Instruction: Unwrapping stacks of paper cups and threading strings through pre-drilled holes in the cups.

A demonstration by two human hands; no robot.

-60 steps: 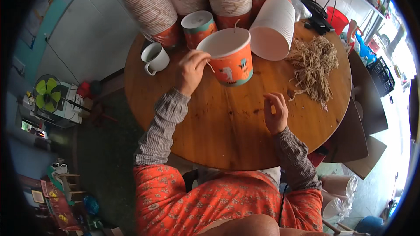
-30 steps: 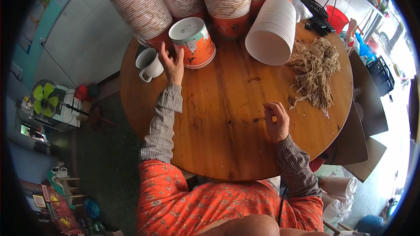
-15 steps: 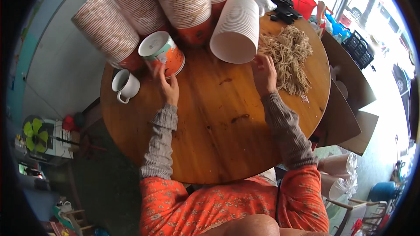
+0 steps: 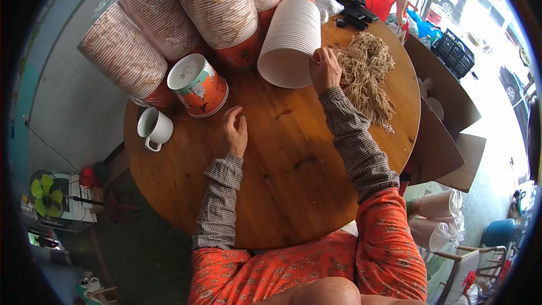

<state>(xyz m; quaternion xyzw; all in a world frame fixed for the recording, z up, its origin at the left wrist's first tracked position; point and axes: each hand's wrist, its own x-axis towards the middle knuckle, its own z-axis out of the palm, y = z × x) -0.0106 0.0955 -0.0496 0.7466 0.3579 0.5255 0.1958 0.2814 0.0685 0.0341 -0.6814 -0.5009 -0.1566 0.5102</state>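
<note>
My right hand (image 4: 326, 69) is closed, its fingers pinching at the rim of the front paper tub in a nested stack (image 4: 289, 42). That stack lies on its side, white mouth toward me. My left hand (image 4: 235, 130) hovers over the table, empty, fingers loosely curled with the thumb apart. Upside down to its left stands an orange and green printed paper tub (image 4: 206, 93), white base up; more than one rim shows at its bottom. Right of my right hand lies a bundle of beige strings (image 4: 367, 79).
Tall plastic-wrapped tub stacks (image 4: 217, 8) crowd the far left of the round wooden table (image 4: 282, 192). A white enamel mug (image 4: 155, 128) stands near the left edge. Dark objects (image 4: 355, 14) and a red bucket (image 4: 378, 3) are at the back, and cardboard flaps (image 4: 440, 141) at the right.
My left hand has let go of the upturned tub and drawn back toward me. My right hand has shifted onto the rim of the lying stack. The view has tilted slightly.
</note>
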